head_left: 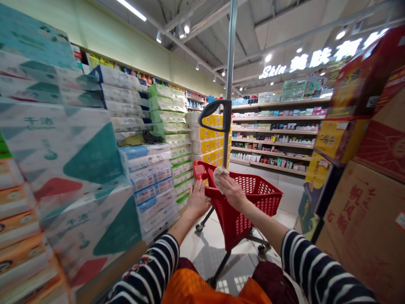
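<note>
A red plastic shopping cart (232,228) on wheels stands right in front of me, with a perforated basket and a tall metal pole (232,55) that carries a dark grey loop handle (207,112). My left hand (198,199) lies against the cart's near left rim, fingers stretched out, holding nothing. In my right hand (232,192) is a crumpled whitish cloth (220,175), its fingers pressed over it at the top of the cart near the foot of the pole. Part of the cloth is hidden under the fingers.
Stacked tissue packs (152,181) and large wrapped bundles (63,147) line the left side. Cardboard boxes (363,211) are piled close on the right. Shelves (275,141) of small products stand beyond the cart. A dark cloth or glove (136,139) lies on the tissue packs.
</note>
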`<state>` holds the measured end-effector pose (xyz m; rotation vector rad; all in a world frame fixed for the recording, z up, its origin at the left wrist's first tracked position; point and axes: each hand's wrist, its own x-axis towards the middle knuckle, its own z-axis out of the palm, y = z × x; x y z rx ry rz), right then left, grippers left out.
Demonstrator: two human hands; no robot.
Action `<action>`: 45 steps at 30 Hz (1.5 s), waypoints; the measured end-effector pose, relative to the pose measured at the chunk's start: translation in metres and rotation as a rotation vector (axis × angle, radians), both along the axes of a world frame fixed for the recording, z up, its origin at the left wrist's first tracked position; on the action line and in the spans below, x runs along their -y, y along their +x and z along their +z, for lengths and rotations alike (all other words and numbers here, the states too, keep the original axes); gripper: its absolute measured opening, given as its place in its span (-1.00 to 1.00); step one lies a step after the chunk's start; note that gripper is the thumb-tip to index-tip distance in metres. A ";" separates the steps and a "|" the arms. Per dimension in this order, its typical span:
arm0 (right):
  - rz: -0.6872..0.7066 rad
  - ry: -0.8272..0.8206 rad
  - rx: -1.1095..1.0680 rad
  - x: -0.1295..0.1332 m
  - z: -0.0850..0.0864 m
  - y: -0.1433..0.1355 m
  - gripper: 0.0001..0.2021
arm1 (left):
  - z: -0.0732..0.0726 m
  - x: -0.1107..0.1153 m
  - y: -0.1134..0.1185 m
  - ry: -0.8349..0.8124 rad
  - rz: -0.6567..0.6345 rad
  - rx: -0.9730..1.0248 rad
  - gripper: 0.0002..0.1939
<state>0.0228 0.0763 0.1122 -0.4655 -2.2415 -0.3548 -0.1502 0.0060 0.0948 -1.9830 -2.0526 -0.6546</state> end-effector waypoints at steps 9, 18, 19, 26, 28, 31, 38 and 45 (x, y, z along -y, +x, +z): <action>0.024 -0.355 -0.268 0.011 -0.037 -0.042 -0.38 | 0.000 0.005 0.001 0.026 0.006 -0.017 -0.26; 0.155 -0.168 -0.258 0.032 -0.064 -0.026 -0.49 | -0.010 0.012 -0.001 0.117 0.036 -0.030 -0.25; 0.143 -0.162 -0.272 0.033 -0.063 -0.035 -0.49 | -0.013 0.011 0.000 0.113 0.042 -0.018 -0.26; 0.048 -0.234 -0.289 0.024 -0.059 -0.064 -0.46 | -0.006 -0.004 -0.027 0.048 -0.059 -0.036 -0.31; 0.032 -0.257 -0.283 0.018 -0.063 -0.050 -0.46 | 0.006 -0.011 -0.041 -0.006 -0.116 -0.070 -0.35; 0.021 -0.310 -0.264 0.012 -0.066 -0.032 -0.46 | 0.020 -0.022 -0.054 -0.044 -0.169 -0.109 -0.45; 0.046 -0.384 -0.279 0.016 -0.060 -0.021 -0.42 | 0.012 -0.024 -0.044 0.067 -0.113 0.023 -0.56; 0.008 -0.400 -0.305 0.015 -0.060 -0.008 -0.47 | 0.015 -0.006 -0.013 0.137 -0.024 0.058 -0.62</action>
